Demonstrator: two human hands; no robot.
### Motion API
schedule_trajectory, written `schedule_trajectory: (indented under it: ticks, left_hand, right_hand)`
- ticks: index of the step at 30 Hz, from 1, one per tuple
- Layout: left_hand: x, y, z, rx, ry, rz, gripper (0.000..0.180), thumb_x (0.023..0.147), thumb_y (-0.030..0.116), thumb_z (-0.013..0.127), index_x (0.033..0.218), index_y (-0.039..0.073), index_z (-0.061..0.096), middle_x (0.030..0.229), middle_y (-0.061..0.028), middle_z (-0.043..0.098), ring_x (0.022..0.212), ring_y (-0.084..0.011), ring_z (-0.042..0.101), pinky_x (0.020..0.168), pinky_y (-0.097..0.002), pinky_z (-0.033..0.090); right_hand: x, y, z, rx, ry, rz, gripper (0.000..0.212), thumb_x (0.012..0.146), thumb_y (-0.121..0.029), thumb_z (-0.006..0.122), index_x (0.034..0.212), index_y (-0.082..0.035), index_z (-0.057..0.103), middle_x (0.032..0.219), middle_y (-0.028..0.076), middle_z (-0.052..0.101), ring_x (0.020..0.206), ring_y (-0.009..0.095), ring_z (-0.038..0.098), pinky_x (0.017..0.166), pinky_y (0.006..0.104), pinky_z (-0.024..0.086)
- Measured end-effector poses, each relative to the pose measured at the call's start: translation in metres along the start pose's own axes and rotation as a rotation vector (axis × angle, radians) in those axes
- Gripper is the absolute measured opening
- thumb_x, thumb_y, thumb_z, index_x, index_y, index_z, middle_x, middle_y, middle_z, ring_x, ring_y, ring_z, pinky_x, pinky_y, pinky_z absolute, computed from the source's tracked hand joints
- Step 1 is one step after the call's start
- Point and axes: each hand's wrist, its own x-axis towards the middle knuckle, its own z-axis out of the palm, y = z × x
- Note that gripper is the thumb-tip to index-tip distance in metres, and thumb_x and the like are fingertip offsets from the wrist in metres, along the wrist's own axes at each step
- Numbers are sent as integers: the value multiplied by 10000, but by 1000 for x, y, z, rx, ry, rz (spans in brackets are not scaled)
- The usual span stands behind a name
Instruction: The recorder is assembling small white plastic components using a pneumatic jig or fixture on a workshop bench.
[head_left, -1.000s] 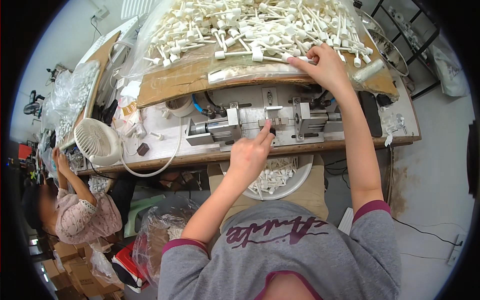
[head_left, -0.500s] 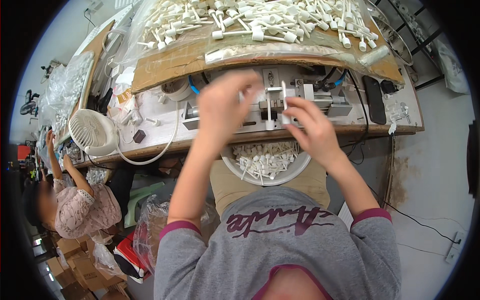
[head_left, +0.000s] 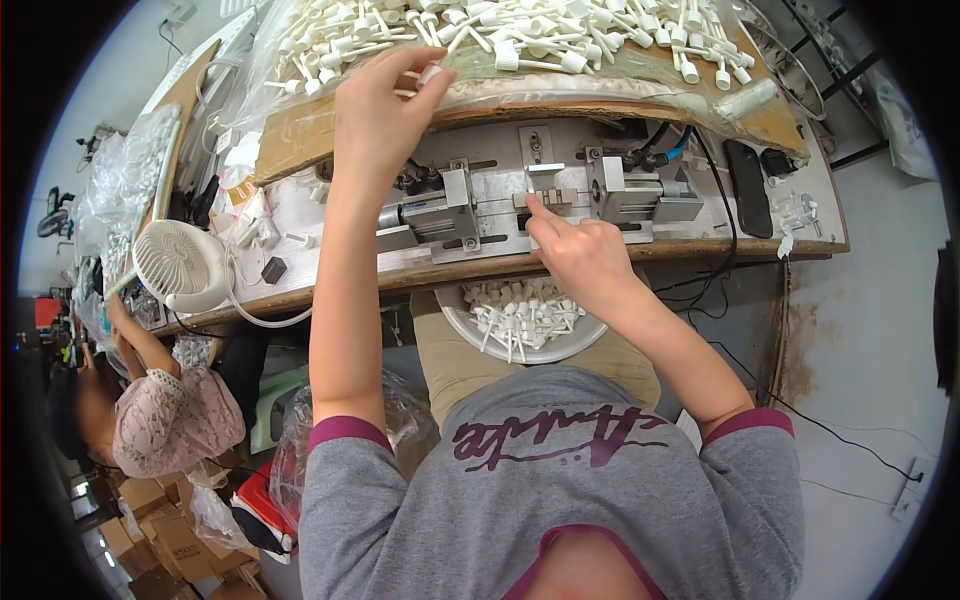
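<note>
My left hand (head_left: pixel 385 110) is raised at the front edge of the pile of white plastic capped sticks (head_left: pixel 590 35), thumb and fingers pinching one white capped stick (head_left: pixel 431 73). Lower and to the right, my right hand (head_left: pixel 585 250) is at the small metal holding block (head_left: pixel 560 198) of a bench fixture. Its index finger points onto the left end of the block, where a thin white stick end (head_left: pixel 530 182) shows just beyond the fingertip. The other fingers are curled, and whatever lies under them is hidden.
Metal cylinder units flank the block, left (head_left: pixel 450 210) and right (head_left: pixel 630 190). A tub (head_left: pixel 590 340) of capped sticks is at my lap. Cardboard (head_left: pixel 290 140) carries the pile. A fan (head_left: pixel 180 265) stands left, a black phone (head_left: pixel 747 195) right. Another person (head_left: pixel 180 420) works far left.
My left hand has moved up and left from the fixture to the pile. My right hand has come down and left onto the block, where a whole capped stick showed before.
</note>
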Motion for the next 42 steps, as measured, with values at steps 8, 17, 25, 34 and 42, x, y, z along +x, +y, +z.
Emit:
schedule_trajectory:
  ticks: [8,17,25,34,42]
  left_hand:
    - [-99,46,10,-174,-140,40,298,747,2,818,1031,9,728,1124,-81,633,901,-153,698,740,-269,607]
    - [-149,24,69,331,-237,329,253,756,167,783,995,104,730,1187,-66,706,588,-224,652,578,-306,525]
    - [-137,19,71,389,-292,294,256,728,211,803,951,99,743,1171,-47,713,611,-218,666,577,-309,528]
    - [-24,20,36,39,107,289,136,852,138,755,971,72,752,972,-54,748,797,-138,709,671,-276,536]
    - [36,-5,62,273,65,314,220,850,163,726,987,-6,699,901,-156,690,776,-288,667,707,-376,525]
  right_hand:
    - [63,37,-44,378,155,212,245,779,-245,793,924,-77,691,886,71,716,582,185,622,544,301,489]
    - [163,55,-66,-21,-219,588,253,873,-271,701,995,-49,698,948,172,659,921,290,618,783,397,498]
    - [97,59,-65,656,125,383,268,795,-212,816,984,-52,713,773,13,674,675,70,609,568,241,470]
    - [-14,11,-34,336,264,111,260,790,-62,739,1028,-14,644,1184,128,653,944,299,669,809,340,557]
    - [-12,-2,3,46,18,37,181,741,-61,661,905,-22,597,1226,166,674,550,236,666,509,318,536]
